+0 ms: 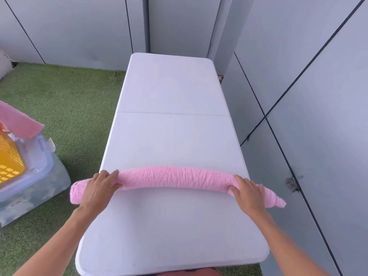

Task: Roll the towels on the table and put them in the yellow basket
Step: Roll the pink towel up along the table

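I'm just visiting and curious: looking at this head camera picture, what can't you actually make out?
- Yellow basket: cut off by the left edge, so its contents are unseen.
- Pink towel over it: partly out of frame.
- Rolled pink towel: parts hidden under the left hand and right hand.
- Clear bin: contents too blurred.
- White table: its legs are hidden beneath.

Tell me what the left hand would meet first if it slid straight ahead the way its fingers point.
The left hand already grips the rolled pink towel; past it, only bare white table, as far as this view shows.
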`<action>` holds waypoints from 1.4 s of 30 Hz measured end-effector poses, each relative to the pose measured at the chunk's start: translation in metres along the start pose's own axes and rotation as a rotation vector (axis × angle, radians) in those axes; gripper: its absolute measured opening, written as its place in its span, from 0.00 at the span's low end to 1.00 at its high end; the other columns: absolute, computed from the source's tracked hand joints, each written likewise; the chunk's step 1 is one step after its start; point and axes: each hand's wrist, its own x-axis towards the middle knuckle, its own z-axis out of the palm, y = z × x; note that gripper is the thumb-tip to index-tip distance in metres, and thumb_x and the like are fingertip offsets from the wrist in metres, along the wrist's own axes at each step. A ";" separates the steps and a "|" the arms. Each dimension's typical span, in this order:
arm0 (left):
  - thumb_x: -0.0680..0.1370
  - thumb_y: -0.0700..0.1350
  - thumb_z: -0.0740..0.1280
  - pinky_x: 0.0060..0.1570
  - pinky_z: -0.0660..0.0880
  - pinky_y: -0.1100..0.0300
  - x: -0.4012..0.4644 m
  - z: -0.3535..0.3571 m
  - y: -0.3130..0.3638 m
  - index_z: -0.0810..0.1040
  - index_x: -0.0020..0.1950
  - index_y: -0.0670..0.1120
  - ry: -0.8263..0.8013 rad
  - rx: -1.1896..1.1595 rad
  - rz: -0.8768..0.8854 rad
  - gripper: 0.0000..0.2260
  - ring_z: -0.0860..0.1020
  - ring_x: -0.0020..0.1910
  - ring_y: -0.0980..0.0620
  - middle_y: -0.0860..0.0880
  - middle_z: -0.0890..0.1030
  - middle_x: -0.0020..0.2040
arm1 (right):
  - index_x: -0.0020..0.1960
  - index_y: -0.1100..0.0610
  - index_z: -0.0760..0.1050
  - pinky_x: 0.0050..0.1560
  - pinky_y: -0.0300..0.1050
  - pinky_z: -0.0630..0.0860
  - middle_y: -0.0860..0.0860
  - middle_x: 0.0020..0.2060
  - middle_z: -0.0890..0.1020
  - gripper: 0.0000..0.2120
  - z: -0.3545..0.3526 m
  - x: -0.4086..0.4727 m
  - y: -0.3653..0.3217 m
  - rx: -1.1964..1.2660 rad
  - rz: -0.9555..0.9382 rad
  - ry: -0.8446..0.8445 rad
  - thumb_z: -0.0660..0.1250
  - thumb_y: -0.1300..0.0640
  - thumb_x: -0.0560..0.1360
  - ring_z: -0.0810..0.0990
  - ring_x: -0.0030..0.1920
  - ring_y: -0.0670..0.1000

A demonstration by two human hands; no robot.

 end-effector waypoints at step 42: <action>0.76 0.68 0.56 0.39 0.75 0.53 -0.048 0.039 0.181 0.78 0.42 0.40 -0.569 -0.566 -0.359 0.30 0.80 0.41 0.45 0.45 0.82 0.42 | 0.76 0.56 0.46 0.51 0.52 0.74 0.54 0.57 0.71 0.52 0.024 -0.073 -0.105 0.045 -0.105 -0.156 0.71 0.37 0.65 0.73 0.58 0.55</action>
